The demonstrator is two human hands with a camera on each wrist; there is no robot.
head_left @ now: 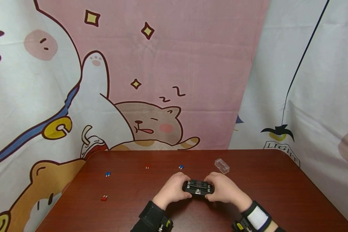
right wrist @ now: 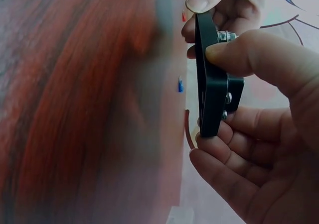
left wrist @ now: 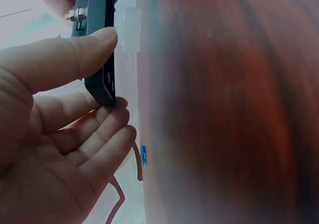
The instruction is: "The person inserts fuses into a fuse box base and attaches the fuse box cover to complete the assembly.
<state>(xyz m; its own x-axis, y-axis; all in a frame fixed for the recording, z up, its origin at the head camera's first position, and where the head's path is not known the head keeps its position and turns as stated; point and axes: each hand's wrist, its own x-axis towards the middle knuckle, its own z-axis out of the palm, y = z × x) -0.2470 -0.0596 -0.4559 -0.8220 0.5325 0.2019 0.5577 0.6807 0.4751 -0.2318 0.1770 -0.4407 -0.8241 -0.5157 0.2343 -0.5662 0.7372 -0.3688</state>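
Observation:
A black rectangular block with metal bolts and nuts (head_left: pixel 198 184) is held up over the table between both hands. My left hand (head_left: pixel 174 189) pinches its left end, thumb along the near side and fingers behind. On the opposite end, my right hand (head_left: pixel 224 189) grips it the same way. In the left wrist view, the left thumb (left wrist: pixel 82 55) presses the block's flat side while fingertips sit under its lower edge. The right wrist view shows silvery bolts (right wrist: pixel 229 97) standing out from the block's face.
Behind the right hand lies a clear plastic box (head_left: pixel 222 166). Small blue pieces (head_left: pixel 108 174) (head_left: pixel 181 167) and small red pieces (head_left: pixel 147 166) (head_left: pixel 104 198), with pale tips, lie on the brown table (head_left: pixel 258 164). A printed cloth (head_left: pixel 191 64) hangs behind the table.

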